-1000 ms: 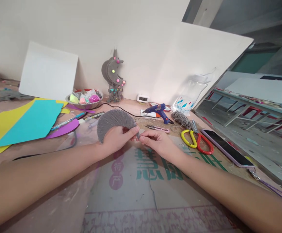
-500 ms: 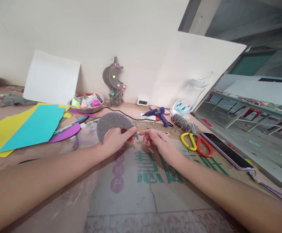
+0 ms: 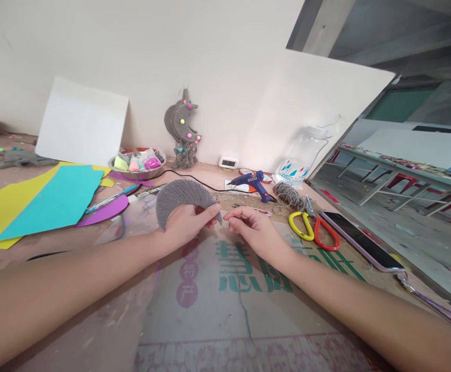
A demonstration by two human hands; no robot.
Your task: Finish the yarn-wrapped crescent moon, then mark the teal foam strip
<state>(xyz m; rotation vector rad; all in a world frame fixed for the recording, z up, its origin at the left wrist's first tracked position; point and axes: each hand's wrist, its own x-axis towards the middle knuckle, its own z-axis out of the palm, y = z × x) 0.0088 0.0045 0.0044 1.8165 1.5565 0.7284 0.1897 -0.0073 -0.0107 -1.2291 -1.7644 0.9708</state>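
Grey yarn-wrapped crescent (image 3: 181, 197) held over surface (image 3: 225, 305), centre.
L hand (image 3: 189, 223) clamped on its lower edge; R hand (image 3: 249, 227) w/ fingertips pinched together just beside its R tip. Scissors (image 3: 314, 229) & glue gun (image 3: 253, 183) nearby.

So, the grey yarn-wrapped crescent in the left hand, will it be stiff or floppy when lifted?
Probably stiff: the grey crescent keeps its curve though the left hand holds only its lower edge. It looks flat and thin, so likely light. The wrapped yarn should give a non-slippery grip.
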